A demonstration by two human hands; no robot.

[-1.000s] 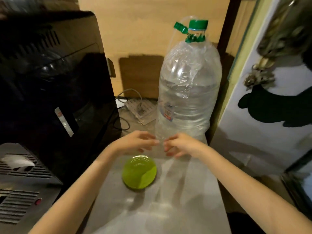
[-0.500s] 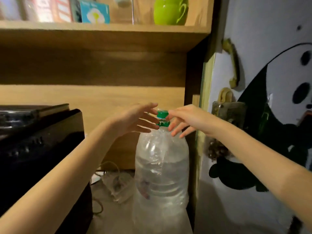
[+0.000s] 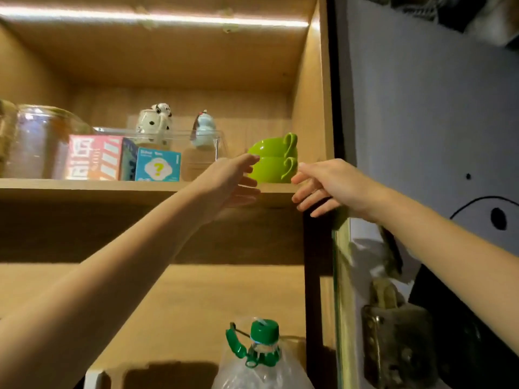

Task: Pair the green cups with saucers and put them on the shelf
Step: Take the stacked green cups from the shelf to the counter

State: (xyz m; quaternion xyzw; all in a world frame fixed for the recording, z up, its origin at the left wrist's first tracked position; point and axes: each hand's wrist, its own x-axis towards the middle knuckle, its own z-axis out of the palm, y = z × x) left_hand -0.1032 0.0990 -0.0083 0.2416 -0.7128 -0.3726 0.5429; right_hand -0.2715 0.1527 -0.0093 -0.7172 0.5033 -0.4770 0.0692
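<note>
Two green cups (image 3: pixel 273 161) stand stacked one inside the other at the right end of the wooden shelf (image 3: pixel 112 189), handles to the right. My left hand (image 3: pixel 234 179) reaches up just left of the stack, fingers spread, its fingertips at the lower cup's side. My right hand (image 3: pixel 323 186) is just right of the stack near the handles, fingers apart and holding nothing. No saucer is in view.
On the shelf to the left are a blue box (image 3: pixel 157 164), a pink box (image 3: pixel 94 157), a glass jar (image 3: pixel 39 141), a clear riser with two figurines (image 3: pixel 203 129). A big water bottle with a green cap (image 3: pixel 262 343) stands below. A panda-painted door (image 3: pixel 435 164) is at right.
The view has swung up from the counter and green saucer to the shelf. Both hands rose from the bottle's cap to either side of the stacked green cups.
</note>
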